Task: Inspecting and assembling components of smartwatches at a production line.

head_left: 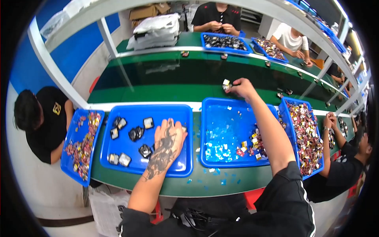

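Observation:
My right hand [244, 89] is stretched over the green conveyor belt, thumb and fingers closed on a small part with a white and yellow label [226, 84]. Below it stands a blue tray [203, 130] with scattered bluish film scraps and a heap of small labelled parts [256, 142], partly behind my right forearm. My left hand [169, 138] is over another blue tray [106, 146], back up and fingers curled down. A pale edge shows by its thumb; what it grips is hidden. Around it lie several black squarish parts, some with silvery faces [148, 123].
Blue trays of small labelled parts flank mine at left [85, 146] and right [304, 134]. Loose parts lie on the belt [158, 79]. Across it, two people work beside a tray of black parts [225, 42]. People sit at both sides. Metal frame posts [55, 67] rise at left.

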Available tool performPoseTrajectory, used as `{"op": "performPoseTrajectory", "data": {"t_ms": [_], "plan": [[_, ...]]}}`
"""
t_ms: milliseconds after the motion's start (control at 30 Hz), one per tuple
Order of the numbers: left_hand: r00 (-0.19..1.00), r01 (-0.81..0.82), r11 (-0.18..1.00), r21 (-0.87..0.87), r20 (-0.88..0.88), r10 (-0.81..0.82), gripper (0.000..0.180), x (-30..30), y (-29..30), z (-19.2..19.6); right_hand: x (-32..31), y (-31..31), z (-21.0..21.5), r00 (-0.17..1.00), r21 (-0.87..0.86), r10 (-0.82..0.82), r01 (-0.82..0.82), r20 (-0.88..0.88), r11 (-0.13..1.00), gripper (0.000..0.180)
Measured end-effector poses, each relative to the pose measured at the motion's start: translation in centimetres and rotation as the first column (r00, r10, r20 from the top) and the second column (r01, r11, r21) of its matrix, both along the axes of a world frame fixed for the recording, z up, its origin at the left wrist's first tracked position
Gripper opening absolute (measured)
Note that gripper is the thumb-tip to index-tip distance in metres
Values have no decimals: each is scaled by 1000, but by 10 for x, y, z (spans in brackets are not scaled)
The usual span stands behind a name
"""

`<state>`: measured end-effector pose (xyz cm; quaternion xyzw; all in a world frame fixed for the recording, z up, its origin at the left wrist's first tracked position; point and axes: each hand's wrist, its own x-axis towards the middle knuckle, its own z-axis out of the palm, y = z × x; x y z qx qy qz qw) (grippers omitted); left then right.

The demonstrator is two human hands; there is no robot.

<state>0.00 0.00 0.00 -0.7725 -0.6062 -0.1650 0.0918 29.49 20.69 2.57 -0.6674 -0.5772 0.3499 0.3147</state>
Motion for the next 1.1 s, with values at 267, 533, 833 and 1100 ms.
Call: {"op": "performPoseTrajectory", "data": {"t_ms": [267, 533, 833, 1100], "plan": [[825, 93, 995, -44, 563, -52, 19, 17, 2, 38, 40, 6, 11, 802, 33, 49, -85, 596, 996, 39], [-216, 665, 729, -164, 892, 397, 18, 28, -4, 54, 26, -181, 64, 549, 27, 635, -768, 543, 640, 11], [-262, 706, 693, -142, 857, 443, 43, 50, -20, 56, 17, -238, 37, 692, 125, 397, -573, 603, 810, 28], [-134, 664, 733, -149, 940, 313, 43, 48, -16, 41, 22, -247, 31, 703, 136, 304, -495, 643, 858, 28]]}}
